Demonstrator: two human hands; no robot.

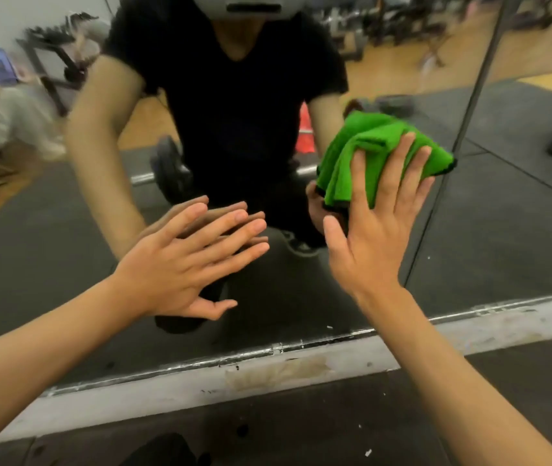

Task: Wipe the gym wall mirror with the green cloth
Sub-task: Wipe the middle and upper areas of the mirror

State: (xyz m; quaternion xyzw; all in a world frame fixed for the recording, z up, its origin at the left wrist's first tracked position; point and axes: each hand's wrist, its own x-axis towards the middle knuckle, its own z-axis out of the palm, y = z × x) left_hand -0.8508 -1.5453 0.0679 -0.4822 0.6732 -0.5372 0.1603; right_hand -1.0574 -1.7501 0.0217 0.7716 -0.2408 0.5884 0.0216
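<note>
presses bunched green cloth [368, 156] against gym wall mirror [489, 230] under right hand [379, 227], 4 fingers [388, 169] straight and spread, probably to load a wide patch. rests left hand [180, 267] on the mirror alongside, fingers straight, close together, holding nothing, probably as a brace for balance.

Reflection, upper centre: black short-sleeved V-neck shirt [234, 95]; dark trousers [261, 196] below it; grey headset [251, 5] with dark slot at top edge. Lower frame: forearms bare. Left hand [180, 264], right hand [375, 230]: short plain nails.
</note>
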